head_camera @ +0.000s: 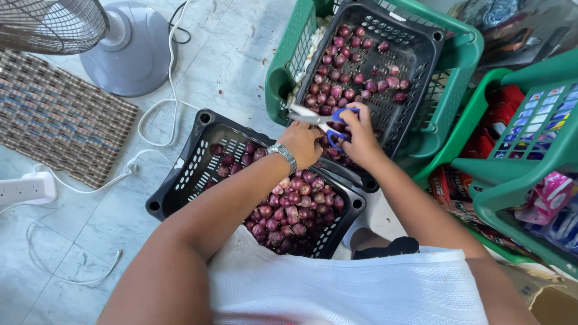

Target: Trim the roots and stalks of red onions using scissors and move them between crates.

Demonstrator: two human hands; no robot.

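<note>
Scissors [322, 120] are gripped by the right hand [361, 135]; the left hand [301, 144] is curled, contents hidden, above the near crate's [180, 174] 1 o'clock rim; bare floor [223, 66] lies at 11 o'clock.

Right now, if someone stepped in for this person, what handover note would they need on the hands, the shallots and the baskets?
Right hand: fingers through the blue handles of the scissors, blades pointing left.
Left hand: wristwatch on, fingers at the blades; what it pinches is hidden.
Near black basket, in front of the person: heaped with red shallots.
Far black basket, nested in a green basket: thinner layer of shallots, much mesh bare; pale bits lie in the green one beside it.
Done: some shallots are in the far basket.
Left: the larger heap in the near basket.
</note>
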